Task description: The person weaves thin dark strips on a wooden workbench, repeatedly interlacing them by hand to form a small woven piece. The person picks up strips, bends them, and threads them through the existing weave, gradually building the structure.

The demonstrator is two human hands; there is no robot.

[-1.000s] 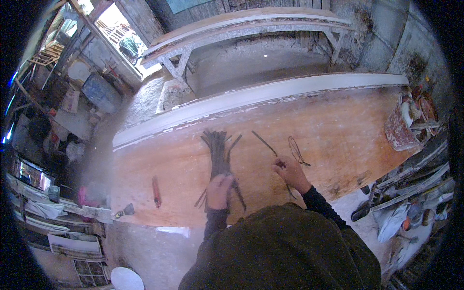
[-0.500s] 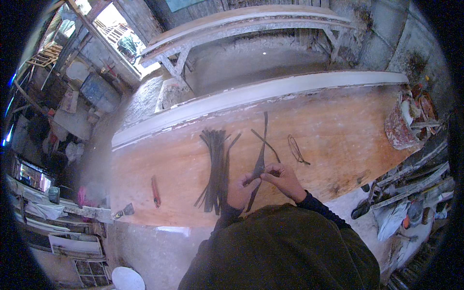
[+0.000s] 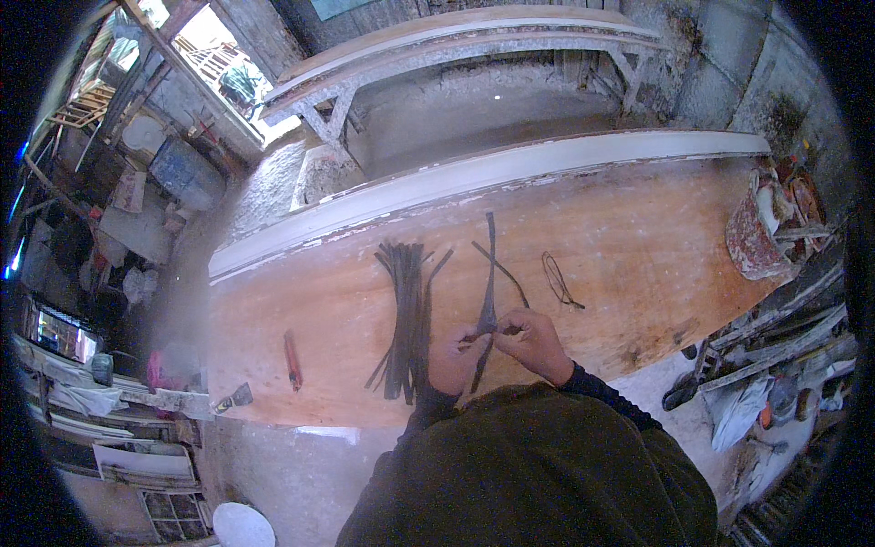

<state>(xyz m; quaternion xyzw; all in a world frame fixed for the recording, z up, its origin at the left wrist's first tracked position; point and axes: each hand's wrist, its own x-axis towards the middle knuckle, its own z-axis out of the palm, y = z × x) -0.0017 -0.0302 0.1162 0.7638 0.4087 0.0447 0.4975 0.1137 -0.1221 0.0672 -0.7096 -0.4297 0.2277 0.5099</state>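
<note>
Above the near edge of a broad orange-brown wooden tabletop [image 3: 638, 246], my two bare hands meet, dark sleeves at the wrists. My left hand [image 3: 453, 357] pinches a dark grey, flat, narrow strip [image 3: 488, 305] between thumb and fingers; my right hand [image 3: 536, 345], just beside it, pinches the same strip with its fingertips. From my grip the strip's upper length points away from me, and its lower end hangs toward my body. Beyond my fingers it crosses, in view, a thinner dark strip [image 3: 515, 288] lying on the wood; whether they touch, I cannot tell. Left of my hands lies a thick bundle of similar dark strips [image 3: 406, 319], its ends splayed. Right of them rests a thin, dark looped cord [image 3: 568, 298]. Farther left lies a slim red tool [image 3: 293, 362]; at the far right stands a stained reddish-white bucket [image 3: 755, 239].
</note>
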